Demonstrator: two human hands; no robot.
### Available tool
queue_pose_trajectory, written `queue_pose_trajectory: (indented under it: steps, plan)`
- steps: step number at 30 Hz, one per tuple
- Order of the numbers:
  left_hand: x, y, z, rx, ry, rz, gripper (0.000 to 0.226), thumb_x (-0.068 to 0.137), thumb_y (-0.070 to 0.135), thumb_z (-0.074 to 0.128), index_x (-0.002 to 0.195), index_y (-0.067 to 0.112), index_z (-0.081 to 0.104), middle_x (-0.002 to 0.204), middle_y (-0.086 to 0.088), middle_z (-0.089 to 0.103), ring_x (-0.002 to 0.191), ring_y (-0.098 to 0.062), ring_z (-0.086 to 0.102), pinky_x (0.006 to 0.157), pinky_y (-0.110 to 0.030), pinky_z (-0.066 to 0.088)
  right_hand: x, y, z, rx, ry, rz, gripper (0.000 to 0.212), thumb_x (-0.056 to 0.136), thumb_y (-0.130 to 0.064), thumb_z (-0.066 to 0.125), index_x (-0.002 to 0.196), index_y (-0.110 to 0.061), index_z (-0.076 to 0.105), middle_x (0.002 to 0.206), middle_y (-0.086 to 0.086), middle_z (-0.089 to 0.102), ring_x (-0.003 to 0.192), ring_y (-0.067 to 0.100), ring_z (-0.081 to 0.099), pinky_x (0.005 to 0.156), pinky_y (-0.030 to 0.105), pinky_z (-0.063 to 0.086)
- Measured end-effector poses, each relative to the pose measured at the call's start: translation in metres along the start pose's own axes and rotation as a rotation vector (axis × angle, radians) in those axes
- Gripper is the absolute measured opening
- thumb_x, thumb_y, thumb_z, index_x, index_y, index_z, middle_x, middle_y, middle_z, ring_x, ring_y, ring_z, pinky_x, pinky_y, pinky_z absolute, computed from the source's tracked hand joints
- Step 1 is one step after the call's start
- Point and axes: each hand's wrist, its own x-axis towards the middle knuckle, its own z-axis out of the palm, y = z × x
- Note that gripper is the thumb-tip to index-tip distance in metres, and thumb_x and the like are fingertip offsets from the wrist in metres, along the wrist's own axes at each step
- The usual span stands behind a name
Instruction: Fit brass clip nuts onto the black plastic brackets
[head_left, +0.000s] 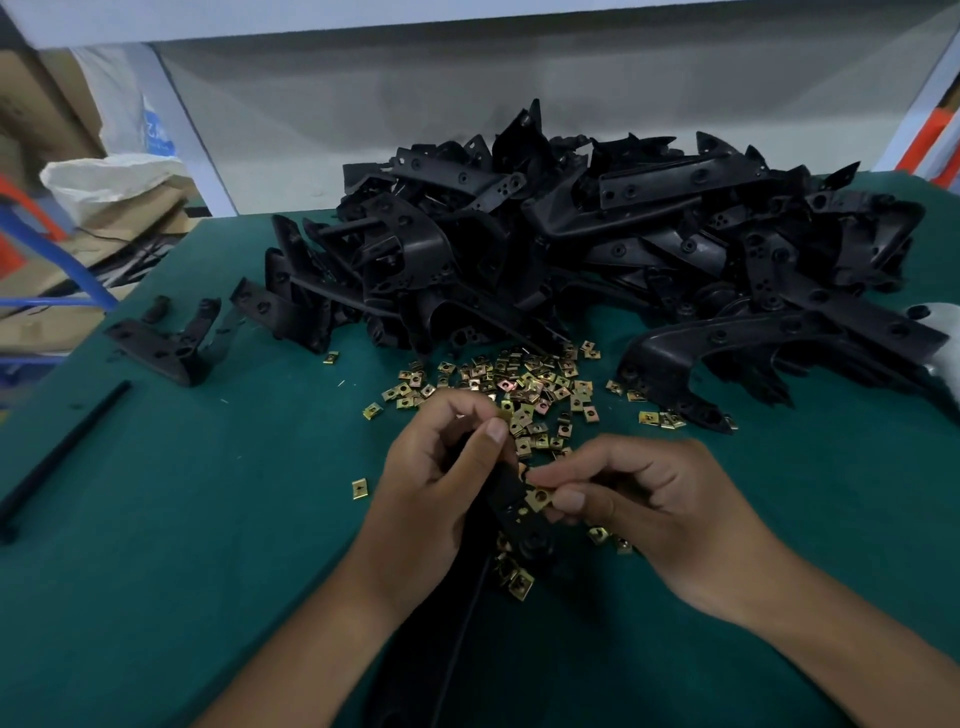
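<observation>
We see our left hand (436, 483) near the middle of the view, with its fingers curled round a black plastic bracket (514, 506). The bracket pokes out of the hand toward five o'clock. Our right hand (644, 512) is just at three o'clock from it. Its thumb and fingertips pinch one brass clip nut (540, 498) and hold it against the edge of the bracket. We cannot tell if the nut is pushed on all the way.

A loose heap of brass clip nuts (524, 384) lies on the green table mat (208, 545) at twelve o'clock from our hands. A few more nuts (517, 579) lie under the bracket, at six o'clock. One nut (359, 488) sits alone at nine o'clock from the left hand.

Behind the nuts, at twelve o'clock, a big pile of black brackets (597, 234) fills the far side of the mat. One bracket (166, 343) lies apart at ten o'clock. A long black strip (62, 457) lies at nine o'clock, near the mat's edge. Cardboard boxes (47, 130) and a white bag (111, 179) stand at ten o'clock, off the table.
</observation>
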Motion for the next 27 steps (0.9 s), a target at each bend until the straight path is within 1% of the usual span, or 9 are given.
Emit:
queue_pose_trajectory:
  steps: [3,7,11,12,15,17,19,22,27]
  plan:
    - [0.000,0.002,0.001,-0.010,0.011,0.037,0.009,0.098,0.018,0.054,0.090,0.014,0.057,0.073,0.004,0.059,0.066,-0.008,0.054,0.061,-0.018,0.046,-0.001,-0.002,0.001,-0.005,-0.024,0.004,0.013,0.086,-0.030,0.074,0.097,-0.032,0.080,0.085,-0.010,0.077,0.078,-0.002,0.070,0.068,0.007,0.049]
    - [-0.001,0.001,0.001,0.030,-0.001,0.041,0.008,0.099,0.020,0.055,0.091,0.018,0.057,0.074,0.000,0.058,0.068,-0.012,0.052,0.062,-0.022,0.046,-0.002,-0.002,0.002,-0.054,-0.006,-0.016,0.012,0.083,-0.038,0.078,0.094,-0.036,0.079,0.079,-0.010,0.074,0.074,-0.003,0.067,0.065,0.006,0.046]
    - [-0.001,-0.002,0.002,0.057,0.127,0.078,0.008,0.100,0.024,0.055,0.093,0.025,0.058,0.076,0.005,0.057,0.070,-0.009,0.051,0.065,-0.022,0.044,0.003,0.004,0.006,0.055,0.088,0.005,0.012,0.077,-0.030,0.084,0.087,-0.028,0.078,0.073,-0.006,0.071,0.068,0.001,0.065,0.062,0.010,0.048]
    - [-0.001,-0.003,0.002,0.089,0.171,0.092,0.008,0.100,0.025,0.055,0.093,0.026,0.059,0.077,0.005,0.058,0.071,-0.010,0.052,0.066,-0.021,0.044,0.003,0.004,0.006,0.061,0.104,0.026,0.014,0.077,-0.036,0.081,0.089,-0.027,0.079,0.074,-0.005,0.071,0.070,0.002,0.065,0.062,0.010,0.048]
    - [-0.002,-0.006,0.003,0.197,0.320,0.130,0.008,0.099,0.029,0.056,0.093,0.032,0.059,0.080,0.000,0.061,0.074,-0.016,0.058,0.068,-0.025,0.047,0.000,0.001,0.004,-0.020,0.067,0.059,0.042,0.076,-0.061,0.076,0.105,-0.031,0.078,0.094,0.002,0.072,0.088,0.007,0.066,0.072,0.012,0.049]
    - [-0.004,-0.006,0.004,0.260,0.391,0.165,0.006,0.098,0.032,0.056,0.094,0.035,0.059,0.082,0.005,0.064,0.076,-0.013,0.061,0.069,-0.026,0.049,-0.004,0.004,0.007,-0.033,0.039,0.095,0.056,0.063,-0.063,0.085,0.112,-0.037,0.074,0.102,-0.007,0.072,0.098,0.005,0.068,0.078,0.017,0.053]
    - [-0.006,-0.005,0.007,0.322,0.421,0.197,0.003,0.097,0.036,0.056,0.096,0.036,0.058,0.084,0.010,0.066,0.078,-0.013,0.063,0.067,-0.019,0.048,-0.005,0.009,0.011,-0.177,0.103,0.092,0.063,0.056,-0.064,0.089,0.113,-0.044,0.069,0.107,-0.012,0.072,0.100,0.006,0.069,0.081,0.019,0.054]
    - [-0.009,-0.004,0.012,0.346,0.398,0.232,0.003,0.096,0.036,0.055,0.097,0.035,0.058,0.085,0.007,0.065,0.073,-0.014,0.061,0.061,-0.019,0.048,-0.004,0.008,0.012,-0.276,0.216,0.041,0.048,0.066,-0.062,0.082,0.109,-0.045,0.068,0.101,-0.014,0.073,0.094,0.006,0.070,0.077,0.017,0.053]
    - [-0.010,-0.003,0.014,0.284,0.345,0.226,0.005,0.097,0.036,0.053,0.098,0.035,0.058,0.085,0.002,0.064,0.070,-0.016,0.058,0.060,-0.023,0.047,-0.004,0.003,0.005,-0.448,0.250,-0.058,0.033,0.078,-0.055,0.073,0.108,-0.043,0.069,0.100,-0.024,0.071,0.094,0.001,0.068,0.076,0.007,0.047]
